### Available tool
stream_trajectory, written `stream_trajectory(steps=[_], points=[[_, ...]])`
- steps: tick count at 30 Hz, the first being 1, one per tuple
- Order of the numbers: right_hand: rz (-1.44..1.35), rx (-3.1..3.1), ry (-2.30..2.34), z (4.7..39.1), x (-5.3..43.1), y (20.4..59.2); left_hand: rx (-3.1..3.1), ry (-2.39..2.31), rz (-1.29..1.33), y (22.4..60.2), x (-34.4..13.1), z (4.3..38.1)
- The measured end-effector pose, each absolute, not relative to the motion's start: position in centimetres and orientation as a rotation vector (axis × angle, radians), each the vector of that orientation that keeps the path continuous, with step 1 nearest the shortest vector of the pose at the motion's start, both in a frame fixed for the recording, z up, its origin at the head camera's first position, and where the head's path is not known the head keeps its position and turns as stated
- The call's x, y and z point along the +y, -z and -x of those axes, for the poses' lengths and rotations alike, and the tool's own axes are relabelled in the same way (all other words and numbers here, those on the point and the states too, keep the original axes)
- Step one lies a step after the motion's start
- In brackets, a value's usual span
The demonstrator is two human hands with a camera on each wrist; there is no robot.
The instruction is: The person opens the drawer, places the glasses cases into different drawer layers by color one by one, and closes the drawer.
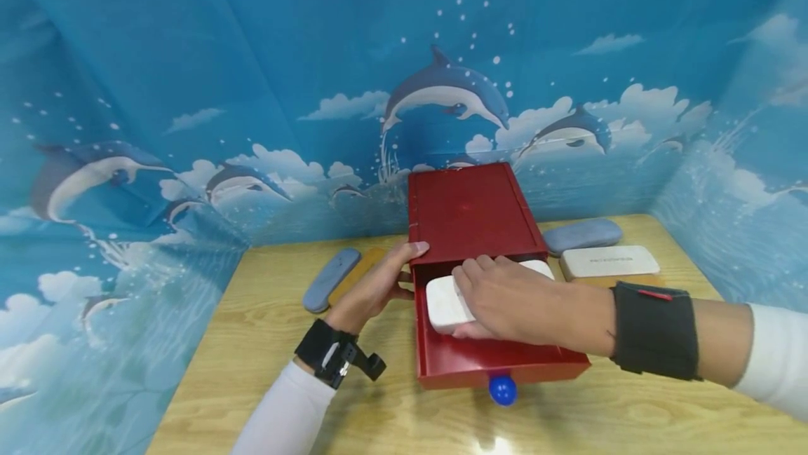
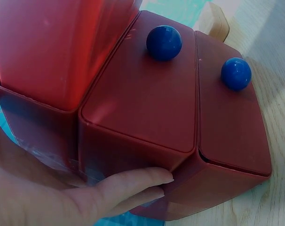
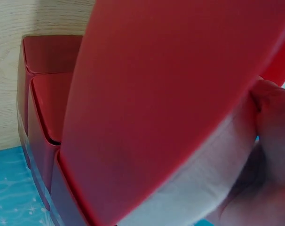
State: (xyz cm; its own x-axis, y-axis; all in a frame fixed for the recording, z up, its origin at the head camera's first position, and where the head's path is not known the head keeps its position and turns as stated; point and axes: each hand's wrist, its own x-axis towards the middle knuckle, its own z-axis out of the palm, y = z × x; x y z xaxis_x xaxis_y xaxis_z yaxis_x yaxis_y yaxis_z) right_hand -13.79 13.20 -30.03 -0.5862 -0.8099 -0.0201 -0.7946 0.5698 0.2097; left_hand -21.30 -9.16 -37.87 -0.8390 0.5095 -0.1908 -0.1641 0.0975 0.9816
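A red drawer cabinet [image 1: 467, 206] stands on the table with its top drawer [image 1: 451, 369] pulled out. My right hand [image 1: 514, 297] grips a white glasses case [image 1: 445, 301] from above, inside that drawer. In the right wrist view the white case [image 3: 194, 188] shows beyond the drawer wall, with part of the hand beside it. My left hand [image 1: 381, 276] rests against the cabinet's left side, thumb at the top front edge. Its fingers [image 2: 138, 183] lie straight along the side wall in the left wrist view. Below, two drawers with blue knobs [image 2: 236, 74] are closed.
Left of the cabinet lie a blue-grey case [image 1: 331, 280] and a yellow case [image 1: 356, 276]. To its right are another blue-grey case [image 1: 582, 234], a white case [image 1: 609, 261] and a yellow one partly hidden. A dolphin-print curtain [image 1: 303, 34] hangs behind the table.
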Motion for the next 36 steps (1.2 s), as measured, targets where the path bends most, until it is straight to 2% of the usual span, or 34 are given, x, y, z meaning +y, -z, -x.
stream_trajectory(steps=[36], points=[[-1.302, -2.775, 0.224, 15.3, 12.8, 33.0, 1.887, -1.807, -0.319, 37.9, -9.1, 21.1]])
